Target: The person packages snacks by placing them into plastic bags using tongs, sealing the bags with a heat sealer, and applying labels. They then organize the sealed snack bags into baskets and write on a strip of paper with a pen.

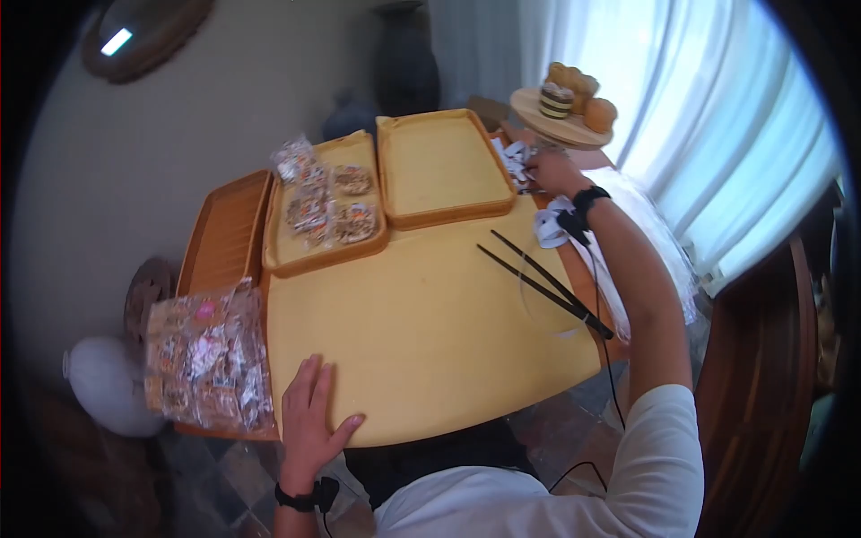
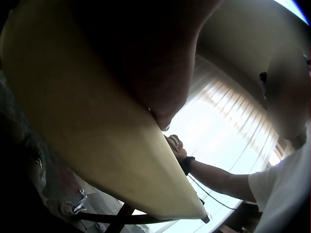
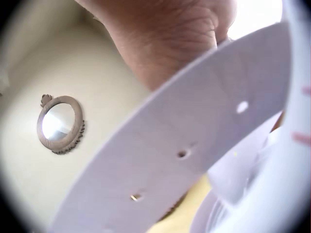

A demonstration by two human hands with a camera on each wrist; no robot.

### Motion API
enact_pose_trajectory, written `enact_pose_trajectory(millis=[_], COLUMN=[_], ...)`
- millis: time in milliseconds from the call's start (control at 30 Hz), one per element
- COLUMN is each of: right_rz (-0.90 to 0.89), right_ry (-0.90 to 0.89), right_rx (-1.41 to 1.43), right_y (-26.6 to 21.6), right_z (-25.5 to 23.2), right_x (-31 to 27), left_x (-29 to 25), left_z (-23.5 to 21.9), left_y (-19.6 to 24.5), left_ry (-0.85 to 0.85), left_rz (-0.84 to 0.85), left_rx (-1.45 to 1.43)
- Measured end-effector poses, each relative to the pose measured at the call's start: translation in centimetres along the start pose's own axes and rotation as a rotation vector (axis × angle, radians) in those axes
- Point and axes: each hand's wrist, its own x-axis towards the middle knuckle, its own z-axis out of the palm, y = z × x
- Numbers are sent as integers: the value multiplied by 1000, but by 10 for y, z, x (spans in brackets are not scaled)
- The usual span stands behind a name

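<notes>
My left hand [image 1: 309,417] lies on the yellow tabletop [image 1: 404,350] near its front left edge, fingers stretched out and thumb spread. My right hand [image 1: 554,172] reaches to the back right, its fingers at a heap of small white pieces [image 1: 513,161] beside a tray; I cannot tell whether it pinches one. Below that wrist sits a white coiled strip [image 1: 549,229]. Close to the right wrist camera, a white band [image 3: 160,141] with punched holes crosses the view and hides the fingers. Black tongs [image 1: 592,323] lie spread on the table's right side.
Along the back stand a cloth-lined tray [image 1: 448,213], a second tray [image 1: 327,260] with wrapped snacks [image 1: 355,222], and a brown tray [image 1: 224,233]. A clear bag of packets [image 1: 206,359] lies front left. A round wooden board [image 1: 574,134] with breads stands back right. Dark cables trail from both wrists.
</notes>
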Motion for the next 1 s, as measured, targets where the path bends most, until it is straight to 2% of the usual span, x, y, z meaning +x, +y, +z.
enact_pose_trajectory(millis=[33,67,100,133,167,200,267,300,367,400,467,500,533,567,600,667,733,800,867,900,967,1000], right_rz=[39,-73,26,-23,-23,-24,97,82,-36,-38,-164,-200,-234,-276,-314,-457,-517,-509,-538,-531,-506,-504], right_ry=[19,40,98,11,63,115,44,40,139,141,221,207,194,165,135,-6,-97,-191,-265,-251,-474,-467], right_rx=[-15,-118,-29,-196,-159,-122,-117,-114,-58,-55,181,278,373,440,506,600,675,732,826,831,1074,1078], right_y=[18,-18,11,-22,-23,-22,-59,-77,-116,-136,-183,-208,-233,-257,-279,-312,-345,-375,-398,-410,-433,-443], right_z=[12,-30,-11,-45,-49,-53,-74,-81,-90,-93,-95,-97,-98,-98,-95,-87,-75,-64,-42,-32,-19,-20], right_x=[10,-16,-3,-17,-21,-23,-38,-45,-62,-70,-87,-95,-104,-111,-116,-118,-119,-119,-116,-114,-110,-110], left_x=[1,1,0,-3,-10,-13,-18,-22,-27,-27,-29,-31,-32,-32,-33,-29,-23,-17,-9,-4,4,9], left_z=[-2,-5,-6,-7,-9,-12,-26,-38,-57,-65,-80,-86,-90,-92,-93,-93,-89,-91,-95,-98,-100,-101], left_y=[-1,-2,-6,-10,-9,-9,-14,-12,-17,-22,-32,-38,-45,-51,-54,-61,-73,-79,-79,-76,-66,-61], left_ry=[5,13,60,107,128,144,163,224,373,375,519,519,514,509,508,374,392,412,469,469,568,568], left_rz=[13,12,23,55,-20,2,19,21,11,9,-222,-223,-301,-375,-367,-422,-363,-304,-287,-273,-226,-218], left_rx=[-23,-39,-90,-139,-118,-134,-142,-56,105,109,358,365,403,439,442,479,491,507,373,378,311,314])
